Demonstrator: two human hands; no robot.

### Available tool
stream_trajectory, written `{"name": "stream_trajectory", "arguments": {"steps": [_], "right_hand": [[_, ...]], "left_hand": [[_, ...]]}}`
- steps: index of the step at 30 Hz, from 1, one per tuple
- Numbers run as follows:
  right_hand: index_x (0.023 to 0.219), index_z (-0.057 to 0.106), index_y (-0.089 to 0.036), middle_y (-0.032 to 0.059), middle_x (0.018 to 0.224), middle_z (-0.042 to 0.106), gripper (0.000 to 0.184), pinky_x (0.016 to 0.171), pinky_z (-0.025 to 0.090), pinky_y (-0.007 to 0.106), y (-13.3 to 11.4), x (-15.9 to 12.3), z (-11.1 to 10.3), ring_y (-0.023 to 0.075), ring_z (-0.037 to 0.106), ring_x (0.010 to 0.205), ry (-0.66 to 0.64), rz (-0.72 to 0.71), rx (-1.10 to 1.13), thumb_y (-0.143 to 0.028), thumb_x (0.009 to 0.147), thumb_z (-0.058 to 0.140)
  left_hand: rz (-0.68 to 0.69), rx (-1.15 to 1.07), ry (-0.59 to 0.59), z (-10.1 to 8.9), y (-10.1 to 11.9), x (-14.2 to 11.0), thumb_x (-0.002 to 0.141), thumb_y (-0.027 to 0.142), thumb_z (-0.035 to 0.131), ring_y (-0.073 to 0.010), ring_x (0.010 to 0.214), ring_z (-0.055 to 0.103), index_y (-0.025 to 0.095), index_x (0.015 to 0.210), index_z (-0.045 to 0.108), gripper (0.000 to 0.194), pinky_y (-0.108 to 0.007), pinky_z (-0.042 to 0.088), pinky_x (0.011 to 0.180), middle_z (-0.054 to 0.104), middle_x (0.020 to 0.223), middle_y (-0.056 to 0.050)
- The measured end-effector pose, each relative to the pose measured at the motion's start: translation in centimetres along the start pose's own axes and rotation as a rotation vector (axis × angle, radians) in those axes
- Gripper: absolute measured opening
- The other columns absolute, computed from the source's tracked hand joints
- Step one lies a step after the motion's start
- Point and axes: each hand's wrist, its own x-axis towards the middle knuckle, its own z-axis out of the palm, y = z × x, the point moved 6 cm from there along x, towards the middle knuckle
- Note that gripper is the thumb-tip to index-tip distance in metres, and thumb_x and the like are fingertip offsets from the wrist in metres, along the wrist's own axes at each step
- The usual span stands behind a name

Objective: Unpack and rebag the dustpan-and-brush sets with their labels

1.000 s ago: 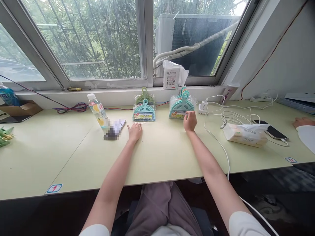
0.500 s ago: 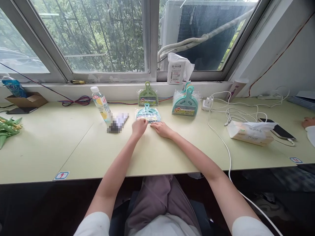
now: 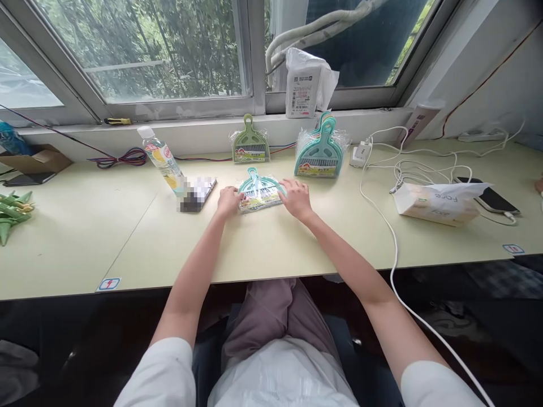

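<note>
A teal dustpan and brush set point(image 3: 259, 195) in clear wrap lies on the table in front of me, its handle pointing toward the window. My left hand point(image 3: 229, 202) grips its left edge. On the opposite edge, my right hand point(image 3: 297, 199) has its fingers on the rim and its thumb alongside. Behind, a green dustpan and brush set point(image 3: 250, 144) leans against the sill wall. Farther right stands a stack of wrapped teal dustpan sets point(image 3: 319, 152).
Left of my hands are a drink bottle point(image 3: 163, 161) and a partly blurred flat object point(image 3: 197, 195). A tissue pack point(image 3: 436, 206), a white charger point(image 3: 360, 154) with loose cables and a phone point(image 3: 492, 198) lie to the right. Green pods point(image 3: 14, 212) sit far left.
My hands have moved apart to the set's two sides; the left was a fist near its front edge. The teal set now sits slightly turned. My view has tilted down.
</note>
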Motion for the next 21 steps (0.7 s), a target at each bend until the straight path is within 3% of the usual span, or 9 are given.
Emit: {"name": "stream_trajectory", "arguments": {"steps": [3,7,9,12,14,17,19,21], "right_hand": [[0.129,0.057,-0.019,0.0127,0.126,0.062,0.047,0.1,0.036,0.046,2.6,0.4,1.9,0.0316,0.053,0.117,-0.125,0.154,0.101,-0.035,0.085,0.058],[0.12,0.064,-0.025,0.0023,0.105,0.07,0.045,0.09,0.045,0.036,4.0,0.7,2.8,0.0224,0.061,0.096,-0.15,0.181,0.351,-0.018,0.077,0.055],[0.121,0.064,-0.024,0.0014,0.1,0.069,0.048,0.084,0.048,0.034,4.1,0.7,2.7,0.0204,0.061,0.089,-0.131,0.189,0.48,-0.014,0.075,0.051],[0.12,0.064,-0.023,0.0024,0.115,0.066,0.049,0.091,0.047,0.034,3.3,0.7,2.4,0.0207,0.06,0.102,-0.119,0.116,0.604,-0.012,0.075,0.049],[0.119,0.065,-0.023,0.0034,0.131,0.058,0.045,0.101,0.041,0.037,2.4,0.5,1.6,0.0224,0.052,0.12,-0.053,0.053,0.588,-0.011,0.078,0.049],[0.114,0.066,-0.024,0.0046,0.14,0.05,0.033,0.11,0.031,0.044,0.7,-0.3,0.0,0.0261,0.039,0.133,0.085,-0.03,0.425,-0.017,0.085,0.052],[0.106,0.069,-0.024,0.0055,0.133,0.056,0.024,0.111,0.028,0.047,-0.9,-0.8,-0.2,0.027,0.042,0.13,0.082,-0.12,0.364,-0.024,0.09,0.051],[0.096,0.07,-0.024,0.0061,0.12,0.062,0.023,0.108,0.032,0.045,-2.2,-1.1,0.4,0.0251,0.049,0.121,0.037,-0.197,0.415,-0.032,0.093,0.049]], "left_hand": [[-0.021,-0.077,-0.041,1.1,0.8,-0.1,0.072,0.021,0.058,-0.0274,0.107,0.058,0.016,0.086,0.066,0.017,-0.039,0.042,0.098,0.068,0.103,-0.012],[-0.176,-0.575,-0.079,1.4,0.6,-0.2,0.067,0.019,0.062,-0.0192,0.077,0.065,0.015,0.098,0.062,0.031,-0.033,0.052,0.075,0.068,0.085,-0.005],[-0.22,-0.809,-0.169,1.5,0.7,-0.3,0.068,0.023,0.064,-0.0163,0.069,0.065,0.015,0.105,0.06,0.038,-0.03,0.053,0.067,0.068,0.085,-0.005],[-0.214,-0.94,-0.365,1.5,1.3,-0.8,0.07,0.024,0.066,-0.0184,0.075,0.067,0.012,0.106,0.062,0.038,-0.03,0.056,0.067,0.069,0.09,-0.008],[-0.199,-0.948,-0.417,1.4,1.6,-1.2,0.069,0.021,0.067,-0.0212,0.083,0.069,0.012,0.107,0.063,0.04,-0.032,0.057,0.071,0.07,0.093,-0.009],[-0.131,-0.993,-0.351,1.1,2.1,-1.3,0.069,0.02,0.07,-0.0213,0.087,0.069,0.015,0.113,0.061,0.045,-0.031,0.058,0.074,0.07,0.099,-0.009],[-0.084,-1.04,-0.292,1.0,2.4,-1.2,0.07,0.021,0.071,-0.0196,0.088,0.068,0.017,0.115,0.059,0.047,-0.031,0.058,0.076,0.07,0.102,-0.007],[-0.056,-1.082,-0.241,0.9,2.6,-1.0,0.07,0.021,0.071,-0.0179,0.087,0.068,0.018,0.116,0.058,0.048,-0.03,0.058,0.077,0.07,0.104,-0.006]]}}
